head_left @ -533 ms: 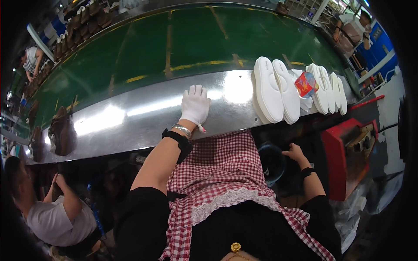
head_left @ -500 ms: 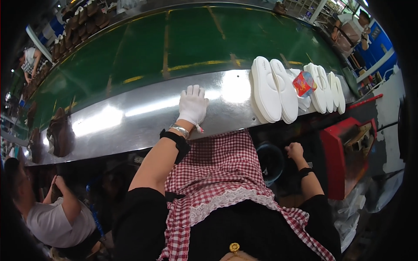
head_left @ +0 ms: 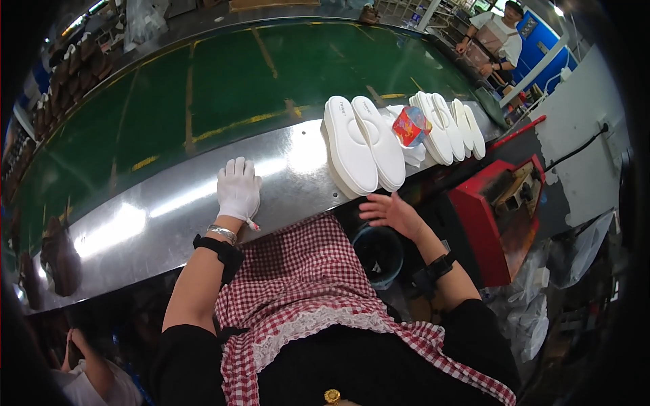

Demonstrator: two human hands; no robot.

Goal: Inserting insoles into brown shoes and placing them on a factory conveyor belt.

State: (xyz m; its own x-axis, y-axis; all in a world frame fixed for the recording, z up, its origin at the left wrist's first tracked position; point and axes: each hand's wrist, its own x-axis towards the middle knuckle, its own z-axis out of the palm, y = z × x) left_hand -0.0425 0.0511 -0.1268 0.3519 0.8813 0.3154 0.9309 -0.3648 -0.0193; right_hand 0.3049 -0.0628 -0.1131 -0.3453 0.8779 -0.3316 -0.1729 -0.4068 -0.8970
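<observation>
My left hand [head_left: 238,189], in a white glove, lies flat on the metal ledge [head_left: 179,215] with its fingers stretched out and nothing in it. Bare and with fingers spread, my right hand [head_left: 394,215] is at the ledge's front edge, just below the heel ends of a pair of thick white shoe soles [head_left: 344,147]; whether it touches the edge I cannot tell. Right of that pair, a red and blue packet [head_left: 411,126] sits on crumpled white paper [head_left: 414,157]. Beyond it stand more white soles [head_left: 433,130] in a row.
A green conveyor belt [head_left: 223,88] with yellow marks runs behind the ledge. Brown shoes [head_left: 59,257] stand at the left. A dark round bin [head_left: 379,260] is below my right hand, beside a red machine [head_left: 491,223]. One person [head_left: 497,40] stands far right, another [head_left: 101,375] sits lower left.
My right hand has come up from beside the bin to the ledge's front edge, and its curled fingers have spread. The view has swung right; the gloved left hand stays flat on the ledge.
</observation>
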